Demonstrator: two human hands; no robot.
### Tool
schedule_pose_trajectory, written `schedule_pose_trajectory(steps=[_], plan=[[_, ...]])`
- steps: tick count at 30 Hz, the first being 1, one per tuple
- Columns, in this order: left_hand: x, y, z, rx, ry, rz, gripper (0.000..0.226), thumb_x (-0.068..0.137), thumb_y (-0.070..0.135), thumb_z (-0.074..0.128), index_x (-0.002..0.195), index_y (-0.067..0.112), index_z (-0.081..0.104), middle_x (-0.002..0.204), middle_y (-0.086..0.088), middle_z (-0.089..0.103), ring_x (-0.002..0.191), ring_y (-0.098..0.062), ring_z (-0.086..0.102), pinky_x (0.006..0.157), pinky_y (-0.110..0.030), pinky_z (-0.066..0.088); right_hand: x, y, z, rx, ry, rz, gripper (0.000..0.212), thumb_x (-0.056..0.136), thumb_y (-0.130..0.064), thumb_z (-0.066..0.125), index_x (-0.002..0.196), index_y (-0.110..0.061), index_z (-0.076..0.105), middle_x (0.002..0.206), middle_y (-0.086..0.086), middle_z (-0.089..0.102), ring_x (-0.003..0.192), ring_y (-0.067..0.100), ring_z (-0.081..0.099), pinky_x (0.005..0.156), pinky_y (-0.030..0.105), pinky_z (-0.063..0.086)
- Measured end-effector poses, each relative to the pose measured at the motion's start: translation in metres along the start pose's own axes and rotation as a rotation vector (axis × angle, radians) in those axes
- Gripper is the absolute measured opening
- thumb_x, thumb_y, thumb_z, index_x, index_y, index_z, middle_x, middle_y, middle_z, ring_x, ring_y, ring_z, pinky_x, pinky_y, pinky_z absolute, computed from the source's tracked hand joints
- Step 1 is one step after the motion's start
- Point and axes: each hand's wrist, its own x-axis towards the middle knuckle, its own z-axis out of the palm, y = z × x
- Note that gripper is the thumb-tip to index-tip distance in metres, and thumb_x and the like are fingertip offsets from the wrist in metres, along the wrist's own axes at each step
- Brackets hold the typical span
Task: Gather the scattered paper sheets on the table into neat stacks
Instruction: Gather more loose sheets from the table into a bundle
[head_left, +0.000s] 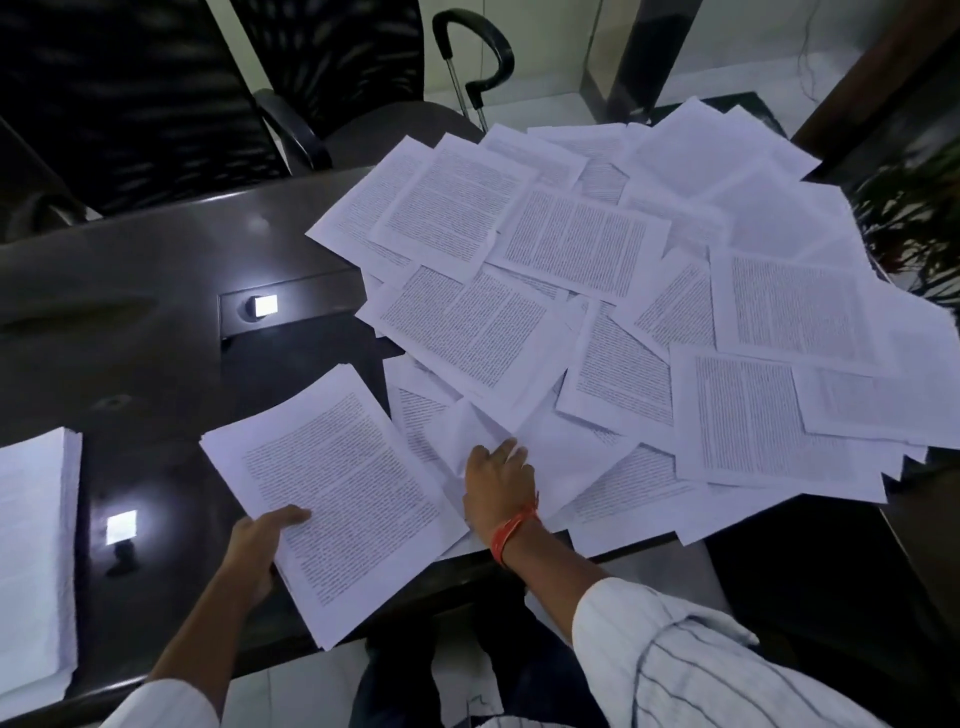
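Several printed paper sheets lie scattered and overlapping across the right half of the dark table. My left hand grips a gathered bundle of sheets by its near left edge, thumb on top, and the bundle juts past the table's front edge. My right hand, with an orange thread at the wrist, pinches the lifted edge of a loose sheet at the near side of the pile. A neat thick stack sits at the table's left edge.
Black office chairs stand behind the table at the upper left. A black-handled item leans by the far edge. A recessed socket panel is set in the tabletop. A green plant is at the right.
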Motion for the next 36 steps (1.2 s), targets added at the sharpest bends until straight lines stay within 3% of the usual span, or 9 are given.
schedule_pose_trajectory(steps=[5, 8, 11, 16, 21, 25, 29, 33, 36], plan=[[-0.008, -0.010, 0.003, -0.007, -0.012, 0.009, 0.026, 0.080, -0.005, 0.072, 0.105, 0.000, 0.065, 0.114, -0.021, 0.069, 0.097, -0.039, 0.067, 0.091, -0.054, 0.052, -0.003, 0.007, -0.034, 0.089, 0.048, -0.250, 0.021, 0.089, -0.013, 0.062, 0.109, -0.007, 0.061, 0.111, 0.017, 0.068, 0.100, 0.032, 0.066, 0.071, 0.032, 0.048], [-0.006, -0.011, -0.002, -0.036, -0.027, 0.012, 0.029, 0.083, -0.002, 0.069, 0.111, -0.003, 0.064, 0.118, -0.022, 0.068, 0.097, -0.037, 0.066, 0.091, -0.052, 0.051, -0.020, -0.022, -0.049, 0.217, 0.083, -0.486, 0.023, 0.090, -0.018, 0.053, 0.109, -0.007, 0.058, 0.104, 0.013, 0.065, 0.094, 0.033, 0.064, 0.072, 0.035, 0.046], [-0.013, -0.006, -0.002, -0.168, -0.039, 0.019, 0.022, 0.096, 0.026, 0.060, 0.108, 0.009, 0.067, 0.112, -0.017, 0.072, 0.092, -0.031, 0.067, 0.085, -0.044, 0.052, -0.047, -0.069, -0.036, 0.188, 0.066, -0.728, 0.020, 0.084, -0.013, 0.054, 0.102, -0.006, 0.059, 0.097, 0.015, 0.063, 0.087, 0.035, 0.060, 0.064, 0.037, 0.042], [-0.021, 0.004, -0.010, -0.361, -0.173, 0.032, 0.075, 0.085, 0.079, 0.037, 0.123, 0.021, 0.066, 0.112, -0.008, 0.075, 0.102, -0.033, 0.070, 0.092, -0.050, 0.053, -0.049, -0.102, 0.001, 0.037, 0.110, -0.843, 0.019, 0.077, -0.009, 0.061, 0.096, -0.009, 0.058, 0.088, 0.013, 0.062, 0.079, 0.034, 0.061, 0.056, 0.033, 0.033], [0.004, 0.000, -0.020, -0.136, -0.049, 0.006, 0.038, 0.080, 0.016, 0.080, 0.113, 0.001, 0.068, 0.115, -0.018, 0.071, 0.098, -0.036, 0.068, 0.085, -0.045, 0.055, -0.042, -0.100, 0.011, 0.089, 0.114, -0.920, 0.045, 0.078, -0.033, 0.066, 0.117, -0.011, 0.058, 0.119, 0.014, 0.060, 0.113, 0.034, 0.053, 0.097, 0.049, 0.040], [0.016, 0.010, -0.044, -0.148, 0.032, 0.026, 0.030, 0.086, 0.003, 0.073, 0.115, 0.000, 0.066, 0.112, -0.015, 0.069, 0.093, -0.033, 0.066, 0.086, -0.045, 0.053, -0.029, -0.076, 0.011, 0.334, 0.256, -0.468, 0.089, 0.083, -0.079, 0.037, 0.145, -0.013, 0.037, 0.155, 0.017, 0.029, 0.145, 0.034, 0.024, 0.116, 0.058, 0.021], [0.034, 0.021, -0.084, -0.112, 0.042, 0.069, 0.024, 0.092, 0.001, 0.065, 0.116, 0.004, 0.064, 0.119, -0.016, 0.067, 0.101, -0.037, 0.063, 0.091, -0.051, 0.050, -0.013, -0.069, 0.010, 0.325, 0.119, 0.081, 0.111, 0.076, -0.086, 0.015, 0.155, -0.009, 0.006, 0.161, 0.023, -0.004, 0.149, 0.039, -0.002, 0.120, 0.055, 0.008], [0.039, 0.030, -0.109, -0.075, 0.002, 0.123, 0.025, 0.096, 0.004, 0.060, 0.121, 0.007, 0.060, 0.121, -0.013, 0.065, 0.108, -0.037, 0.061, 0.093, -0.051, 0.048, -0.019, -0.091, 0.022, 0.271, 0.155, 0.151, 0.096, 0.086, -0.072, 0.021, 0.153, -0.004, 0.018, 0.158, 0.030, 0.011, 0.147, 0.046, 0.011, 0.118, 0.055, 0.018], [0.043, 0.033, -0.119, -0.052, -0.028, 0.128, 0.023, 0.096, 0.008, 0.062, 0.119, 0.009, 0.061, 0.120, -0.013, 0.066, 0.108, -0.037, 0.061, 0.096, -0.055, 0.048, -0.025, -0.110, 0.024, 0.290, 0.219, 0.153, 0.067, 0.097, -0.047, 0.046, 0.146, -0.002, 0.035, 0.154, 0.030, 0.026, 0.143, 0.046, 0.025, 0.114, 0.051, 0.033]])
